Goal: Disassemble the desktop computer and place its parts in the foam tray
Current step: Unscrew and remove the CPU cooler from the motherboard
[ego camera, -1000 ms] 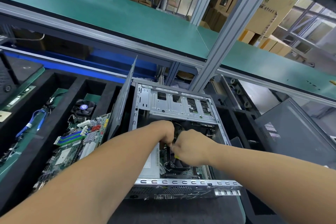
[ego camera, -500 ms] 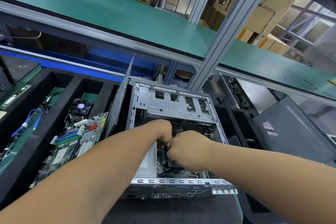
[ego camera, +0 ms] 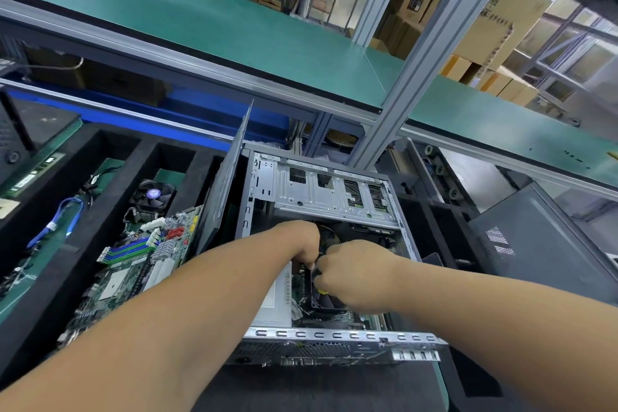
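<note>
Both hands work inside the open desktop computer [ego camera: 329, 244] beside the foam tray [ego camera: 100, 157], left hand [ego camera: 301, 244] and right hand [ego camera: 354, 274] curled, seemingly on the cooler fan [ego camera: 329, 239], which next needs freeing and lifting out.
</note>
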